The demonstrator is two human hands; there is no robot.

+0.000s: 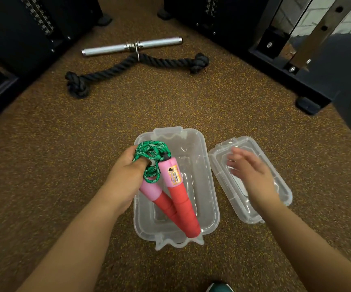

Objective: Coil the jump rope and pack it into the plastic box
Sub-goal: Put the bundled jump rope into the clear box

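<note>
The jump rope has a green braided cord bunched into loops and two pink-and-red handles. My left hand grips the coiled cord and the handle tops, holding them over the left half of the clear plastic box. The handles angle down into the box, their red ends near its front wall. The box stands open on the floor. Its clear lid lies just to the right. My right hand hovers over the lid, fingers spread, blurred, holding nothing.
A speckled brown rubber floor lies under everything. Farther off lie a thick black knotted rope and a steel bar handle. Black gym machine frames flank both sides. A green shoe tip shows at the bottom edge.
</note>
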